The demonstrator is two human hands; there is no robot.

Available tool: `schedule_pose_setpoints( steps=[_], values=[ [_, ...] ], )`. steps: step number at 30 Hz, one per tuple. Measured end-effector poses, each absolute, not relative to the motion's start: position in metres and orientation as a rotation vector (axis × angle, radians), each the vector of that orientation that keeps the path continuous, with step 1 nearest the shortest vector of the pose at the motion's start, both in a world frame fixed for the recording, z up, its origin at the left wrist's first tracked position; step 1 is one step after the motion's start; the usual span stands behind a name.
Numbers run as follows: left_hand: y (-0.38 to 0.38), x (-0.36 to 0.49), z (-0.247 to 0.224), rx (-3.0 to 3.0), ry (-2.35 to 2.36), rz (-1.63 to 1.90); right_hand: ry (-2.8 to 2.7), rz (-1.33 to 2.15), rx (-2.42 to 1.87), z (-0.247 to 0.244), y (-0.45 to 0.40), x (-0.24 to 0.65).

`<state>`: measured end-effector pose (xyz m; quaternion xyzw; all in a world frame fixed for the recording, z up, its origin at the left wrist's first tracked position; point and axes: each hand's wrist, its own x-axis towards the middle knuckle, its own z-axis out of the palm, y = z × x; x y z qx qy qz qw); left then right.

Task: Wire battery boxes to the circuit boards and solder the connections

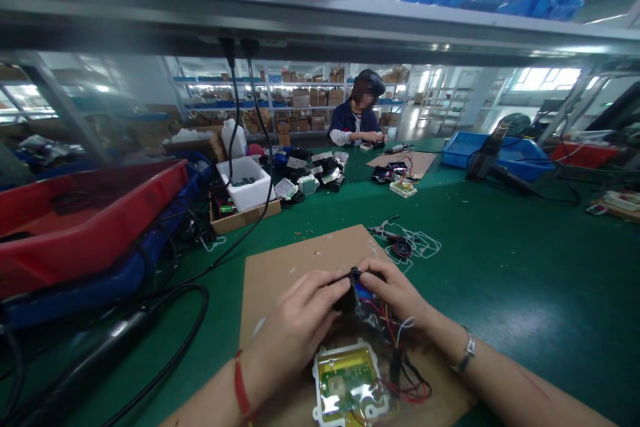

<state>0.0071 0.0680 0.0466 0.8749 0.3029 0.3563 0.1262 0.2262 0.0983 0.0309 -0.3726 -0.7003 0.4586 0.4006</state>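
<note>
Both hands grip a small black housing (354,290) with a blue part (364,292) inside, held just above the cardboard sheet (280,274). My left hand (307,310) has its fingers closed on the housing's left side. On the right side, my right hand (393,287) clasps it with thumb and fingers. Red, yellow, black and white wires (393,327) hang from the housing. Closer to me lies a white-framed case (350,380) with a green circuit board under a clear, yellowish cover. Red and black wires run beside it. Fingers hide much of the housing.
Beyond the cardboard lie pliers (383,227), a small round speaker (401,248) and white wire. A white box (245,184), a red bin (90,214) and hanging black cables (270,167) are left. A co-worker (356,114) sits opposite; blue tray (520,157) at right.
</note>
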Motion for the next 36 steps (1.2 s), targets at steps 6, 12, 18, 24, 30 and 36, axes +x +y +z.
schedule_pose_setpoints(
  steps=[6, 12, 18, 24, 30, 36],
  values=[
    [0.066, 0.011, 0.048, 2.18, 1.142, 1.035, -1.888, 0.898, -0.966, 0.032, 0.095, 0.228],
    [0.068, 0.006, 0.052, 2.393, 1.043, 0.922, -1.879, 0.984, -0.932, 0.034, 0.095, 0.23],
    [0.07, 0.006, 0.047, 2.538, 0.918, 1.024, -1.787, 1.125, -0.939, 0.032, 0.099, 0.229],
    [0.063, 0.016, 0.052, 1.859, 1.145, 0.938, -2.01, 0.626, -0.851, 0.036, 0.09, 0.231],
    [0.068, 0.005, 0.044, 2.67, 0.807, 1.027, -1.822, 1.235, -0.933, 0.036, 0.1, 0.231],
    [0.065, 0.014, 0.047, 1.994, 1.118, 1.022, -1.984, 0.714, -0.923, 0.037, 0.092, 0.23]
  ],
)
